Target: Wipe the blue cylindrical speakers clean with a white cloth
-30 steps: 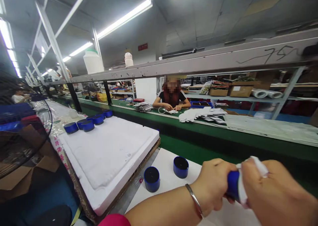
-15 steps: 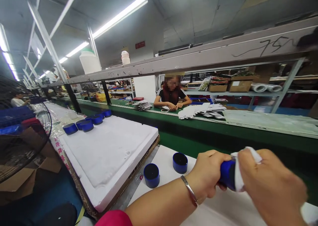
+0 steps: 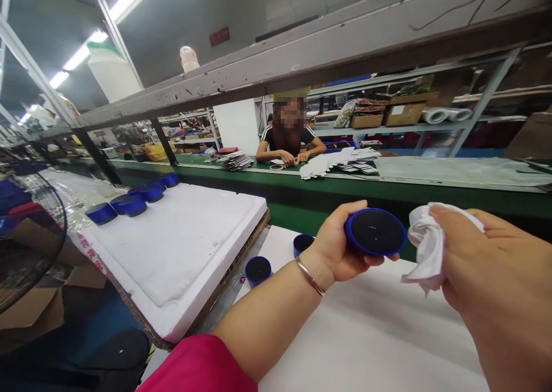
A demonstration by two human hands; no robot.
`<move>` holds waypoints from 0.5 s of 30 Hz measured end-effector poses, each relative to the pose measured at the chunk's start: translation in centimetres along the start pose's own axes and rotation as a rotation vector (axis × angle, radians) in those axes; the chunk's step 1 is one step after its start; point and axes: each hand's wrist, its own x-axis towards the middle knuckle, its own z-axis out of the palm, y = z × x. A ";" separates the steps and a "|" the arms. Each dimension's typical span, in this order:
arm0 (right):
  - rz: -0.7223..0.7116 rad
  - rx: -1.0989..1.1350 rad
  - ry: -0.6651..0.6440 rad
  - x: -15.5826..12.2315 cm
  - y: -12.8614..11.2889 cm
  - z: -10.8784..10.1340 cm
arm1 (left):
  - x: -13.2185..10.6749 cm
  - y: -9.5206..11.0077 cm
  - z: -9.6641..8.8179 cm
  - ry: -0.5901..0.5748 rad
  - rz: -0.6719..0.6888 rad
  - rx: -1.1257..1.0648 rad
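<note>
My left hand (image 3: 340, 245) is closed round a blue cylinder with a black top (image 3: 376, 231), its dark round face tilted up toward me. My right hand (image 3: 474, 254) pinches a crumpled white cloth (image 3: 426, 245) just right of the cylinder, with a small gap between them. Below both hands lies a white work surface (image 3: 366, 329). On it, left of my left wrist, stand two similar blue cylinders, a nearer one (image 3: 258, 270) and a farther one (image 3: 303, 244) partly hidden by my hand.
A white foam slab (image 3: 185, 248) lies on the left, with several blue cylinders (image 3: 133, 204) at its far-left edge. Beyond the green conveyor belt (image 3: 284, 204), a co-worker (image 3: 291, 133) sits near stacked white pieces (image 3: 340, 162). A grey overhead shelf (image 3: 259, 64) crosses above.
The cloth has come off the blue cylinder and moved right with my right hand. My left hand has turned the cylinder so its black face shows. The view has tilted downward.
</note>
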 end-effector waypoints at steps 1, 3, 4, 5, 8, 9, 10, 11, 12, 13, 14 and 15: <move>-0.009 0.010 0.012 0.1 0.0 -0.1 | -0.1 -0.1 0.1 -0.009 -0.002 -0.035; -0.031 0.039 0.039 0.3 0.1 -0.3 | -0.3 -0.1 0.3 -0.030 0.016 -0.114; -0.042 0.064 0.058 0.4 0.2 -0.4 | -0.5 -0.1 0.3 -0.043 0.032 -0.147; -0.055 0.093 0.078 0.6 0.4 -0.4 | -0.6 -0.1 0.2 -0.055 0.045 -0.167; -0.110 0.180 0.081 1.1 0.9 -0.6 | -0.6 0.0 0.1 -0.040 0.026 -0.161; -0.139 0.188 0.067 1.3 1.1 -0.7 | -0.5 0.0 0.2 -0.015 0.002 -0.153; -0.174 0.182 0.056 1.4 1.1 -0.8 | -0.3 0.0 0.3 0.020 -0.015 -0.154; -0.206 0.163 0.053 1.4 1.1 -1.0 | -0.1 -0.1 0.5 0.060 -0.017 -0.165; -0.234 0.133 0.058 1.4 1.0 -1.1 | 0.1 -0.2 0.6 0.095 -0.008 -0.185; -0.259 0.095 0.072 1.3 1.0 -1.2 | 0.4 -0.3 0.8 0.122 0.010 -0.207; -0.277 0.057 0.090 1.1 0.9 -1.2 | 0.6 -0.6 1.0 0.139 0.032 -0.226; -0.298 0.019 0.115 0.8 0.8 -1.1 | 0.8 -1.0 1.1 0.151 0.066 -0.239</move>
